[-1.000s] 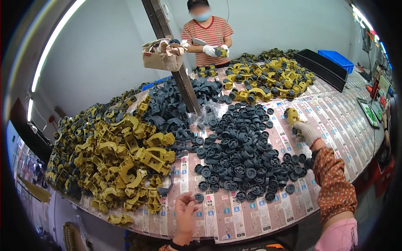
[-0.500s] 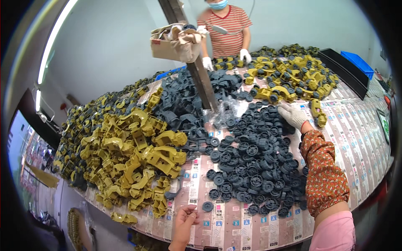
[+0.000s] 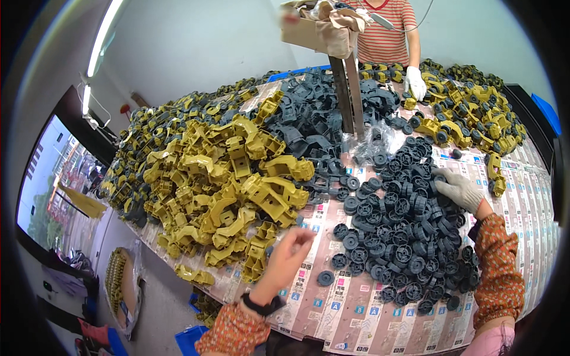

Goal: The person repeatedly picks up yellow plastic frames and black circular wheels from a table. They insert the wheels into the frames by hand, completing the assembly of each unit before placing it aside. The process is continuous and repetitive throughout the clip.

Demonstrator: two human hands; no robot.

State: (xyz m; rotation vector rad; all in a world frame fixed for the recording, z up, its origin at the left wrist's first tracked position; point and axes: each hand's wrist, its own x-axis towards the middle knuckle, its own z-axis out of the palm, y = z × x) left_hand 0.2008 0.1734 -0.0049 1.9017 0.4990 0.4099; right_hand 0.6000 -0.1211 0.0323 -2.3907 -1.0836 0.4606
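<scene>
My left hand (image 3: 287, 258), bare with a black wristband, hovers between the yellow pile and the wheels. Its fingers are stretched forward and loosely bent, with nothing visible in them. My right hand (image 3: 459, 188), in a whitish knit glove, reaches over the right edge of a heap of black toy wheels (image 3: 404, 237). Its fingers are extended at the wheels, and I see nothing held. Left of the wheels lies a big pile of yellow plastic toy vehicle bodies (image 3: 231, 178). Dark grey plastic parts (image 3: 309, 124) are heaped behind. A single wheel (image 3: 325, 278) lies near my left hand.
A metal post (image 3: 350, 101) with a cardboard box (image 3: 306, 35) rises from the table. Clear plastic film (image 3: 373, 145) lies at its foot. Assembled yellow vehicles (image 3: 475, 113) are piled far right. Across the table stands a person in a striped shirt (image 3: 383, 38), one white-gloved hand (image 3: 415, 83) visible.
The view has shifted, so the table sits further right and lower. My left hand has moved forward from the table's near edge toward the yellow pile. My right hand stays by the wheels.
</scene>
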